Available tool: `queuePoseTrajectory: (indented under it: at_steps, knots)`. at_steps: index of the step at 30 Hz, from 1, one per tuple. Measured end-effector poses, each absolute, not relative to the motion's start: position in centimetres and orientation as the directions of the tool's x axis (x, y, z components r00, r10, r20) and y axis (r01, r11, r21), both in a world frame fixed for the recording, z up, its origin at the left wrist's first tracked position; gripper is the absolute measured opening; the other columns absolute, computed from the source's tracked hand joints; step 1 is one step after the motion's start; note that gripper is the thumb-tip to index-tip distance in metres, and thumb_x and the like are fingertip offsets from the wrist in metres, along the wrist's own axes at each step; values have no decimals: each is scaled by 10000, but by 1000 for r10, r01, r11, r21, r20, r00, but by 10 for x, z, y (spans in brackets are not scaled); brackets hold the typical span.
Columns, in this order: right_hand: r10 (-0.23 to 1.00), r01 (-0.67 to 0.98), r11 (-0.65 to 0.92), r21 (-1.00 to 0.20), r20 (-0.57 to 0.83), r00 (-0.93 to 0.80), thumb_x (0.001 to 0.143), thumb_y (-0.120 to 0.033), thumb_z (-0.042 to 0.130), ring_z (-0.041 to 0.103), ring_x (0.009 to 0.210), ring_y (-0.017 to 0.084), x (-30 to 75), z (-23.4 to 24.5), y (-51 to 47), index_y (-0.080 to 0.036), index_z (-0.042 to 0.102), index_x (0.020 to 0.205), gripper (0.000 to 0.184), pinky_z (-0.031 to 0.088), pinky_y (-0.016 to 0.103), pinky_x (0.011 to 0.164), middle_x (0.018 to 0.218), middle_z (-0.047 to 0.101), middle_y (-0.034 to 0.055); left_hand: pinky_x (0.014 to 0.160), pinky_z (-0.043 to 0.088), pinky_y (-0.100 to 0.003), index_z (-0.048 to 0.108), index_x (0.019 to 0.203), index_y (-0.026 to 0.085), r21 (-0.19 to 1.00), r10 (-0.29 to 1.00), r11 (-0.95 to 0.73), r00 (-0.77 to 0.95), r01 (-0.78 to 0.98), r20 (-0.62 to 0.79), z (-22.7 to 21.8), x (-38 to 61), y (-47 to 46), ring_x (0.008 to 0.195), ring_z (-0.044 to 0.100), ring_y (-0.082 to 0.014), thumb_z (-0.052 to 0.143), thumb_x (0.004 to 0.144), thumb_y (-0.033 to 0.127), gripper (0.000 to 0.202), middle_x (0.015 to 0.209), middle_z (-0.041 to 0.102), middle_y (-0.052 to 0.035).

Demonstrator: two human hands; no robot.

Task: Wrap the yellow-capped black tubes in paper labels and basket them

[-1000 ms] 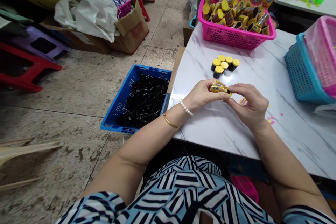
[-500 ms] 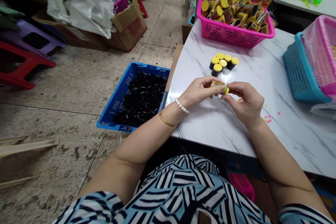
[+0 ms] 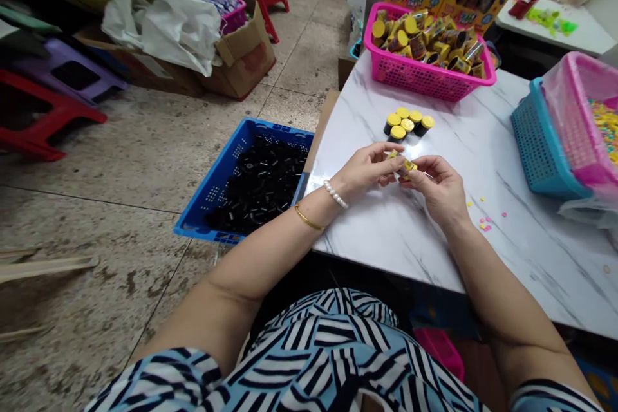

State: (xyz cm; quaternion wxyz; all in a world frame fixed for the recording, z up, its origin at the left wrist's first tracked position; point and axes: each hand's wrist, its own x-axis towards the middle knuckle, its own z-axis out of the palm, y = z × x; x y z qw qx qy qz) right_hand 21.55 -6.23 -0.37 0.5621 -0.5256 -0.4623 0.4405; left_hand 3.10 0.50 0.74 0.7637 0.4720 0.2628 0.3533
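Note:
Between both hands, above the white marbled table, is a small canister with a yellow printed label (image 3: 404,165). My left hand (image 3: 367,170) has its fingers closed around the canister's left end. My right hand (image 3: 440,188) pinches the other end between thumb and fingers, which partly hide it. Just beyond the hands stands a cluster of several black canisters with yellow lids (image 3: 396,134), upright on the table.
A pink basket (image 3: 429,80) full of labelled canisters stands at the table's back. Nested blue and pink baskets (image 3: 541,154) are on the right. Small coloured bits (image 3: 485,225) lie near my right hand. A blue crate (image 3: 207,196) of black canisters sits left of the table.
My right hand has shifted slightly left, closer to my left hand. The canister has turned, so more of its printed label shows. The camera view has tipped up a little.

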Motion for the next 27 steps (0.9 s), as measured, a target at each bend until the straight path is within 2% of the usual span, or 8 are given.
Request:
queuePoseTrajectory:
  at_steps: [4,8,11,14,17,21,24,27]
  knots:
    - [981,27,182,-983,183,58,810,-314,894,786,839,151,220,-4,-66,-304,786,1149,357,716,349,802,1112,732,4,463,312,-198,709,807,113,899,729,363,675,-245,-111,6,30,8,498,484,-40,853,839,451,370,696,630,-13]
    - [944,-6,320,-947,319,81,785,-245,904,773,790,161,219,-6,-72,-311,830,990,227,716,325,633,1025,668,-6,410,226,-183,698,853,119,833,643,483,754,-269,-129,7,31,7,457,420,-19,875,812,500,423,708,634,-5]
    - [925,-7,362,-932,358,124,800,-226,890,749,716,136,217,-7,-74,-320,820,942,183,694,305,568,970,624,-22,372,143,-189,683,832,122,816,616,509,778,-274,-123,6,33,6,387,320,-2,876,803,529,451,598,559,39]
    - [910,111,392,-913,402,99,821,-218,873,737,779,137,217,-5,-73,-322,822,1005,218,698,321,660,988,634,-10,350,111,-197,659,789,127,818,626,534,750,-213,-213,4,35,4,331,281,-2,819,835,589,491,505,490,66]
    - [873,290,450,-844,484,53,818,-229,881,719,911,163,217,0,-71,-328,830,1055,261,669,342,790,1029,687,16,344,107,-199,648,795,132,812,612,562,739,-157,-281,7,34,2,312,320,-9,753,864,644,527,501,516,53]
    - [804,434,500,-750,588,90,788,-263,911,683,800,153,215,3,-74,-289,811,851,121,621,328,715,896,688,7,348,104,-212,665,824,129,801,555,581,789,-143,-262,14,30,3,308,326,-18,669,917,679,558,507,553,23]
    - [781,446,464,-765,591,202,777,-311,917,661,747,145,215,2,-74,-259,751,795,175,602,301,628,858,644,-2,360,110,-215,690,847,122,812,589,556,773,-177,-235,13,29,7,336,320,-20,735,911,606,490,511,536,31]
    - [859,288,335,-897,416,298,815,-369,882,702,730,135,216,-1,-71,-271,730,971,239,662,319,665,935,640,-16,392,185,-194,685,833,124,825,695,498,692,-268,-195,8,30,9,401,380,-21,824,878,488,392,565,536,39]
